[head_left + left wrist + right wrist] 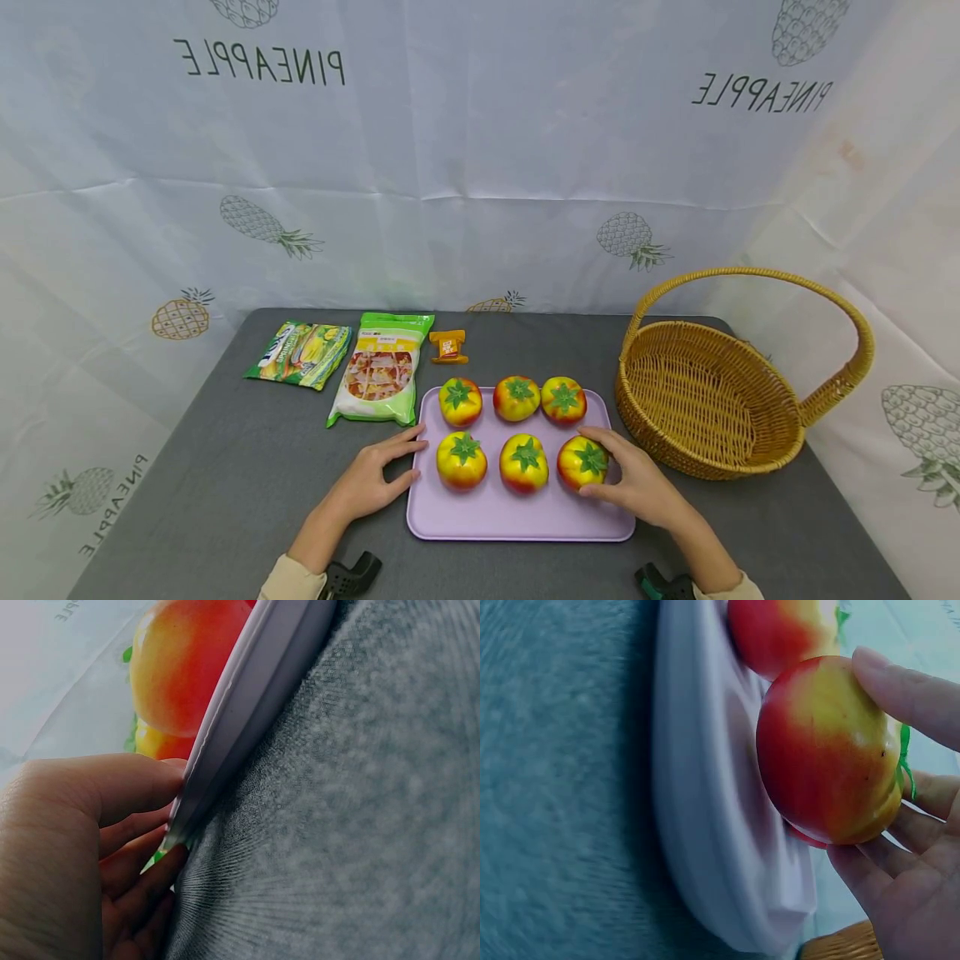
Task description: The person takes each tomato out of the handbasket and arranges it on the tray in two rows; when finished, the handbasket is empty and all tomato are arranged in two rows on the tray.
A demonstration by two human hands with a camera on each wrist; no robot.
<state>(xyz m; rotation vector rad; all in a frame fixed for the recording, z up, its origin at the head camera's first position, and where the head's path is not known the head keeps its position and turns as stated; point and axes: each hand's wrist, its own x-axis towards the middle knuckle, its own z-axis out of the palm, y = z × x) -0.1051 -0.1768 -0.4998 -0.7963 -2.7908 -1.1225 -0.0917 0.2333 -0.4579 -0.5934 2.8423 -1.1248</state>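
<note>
A lilac tray (pixel 525 525) lies on the table bearing several yellow-and-red persimmons with green leafy tops, in a back row and a front row. At its left edge, my left hand (pixel 378 477) touches the rim with thumb and fingers spread apart; the left wrist view has the thumb on the tray's outer side (pixel 247 697). My right hand (pixel 637 483) grips the front-right persimmon (pixel 582 462) between thumb and fingers. In the right wrist view, this persimmon (pixel 825 750) sits in the fingers at the tray's wall (pixel 690 787), with another persimmon (pixel 776 630) behind.
A wicker basket (pixel 701 392) with a tall handle stands right of the tray. Back left lie a green packet (pixel 302 354), a green-and-white food bag (pixel 380 371) and a small orange wrapped piece (pixel 448 347). A pineapple-print curtain (pixel 465 150) hangs behind.
</note>
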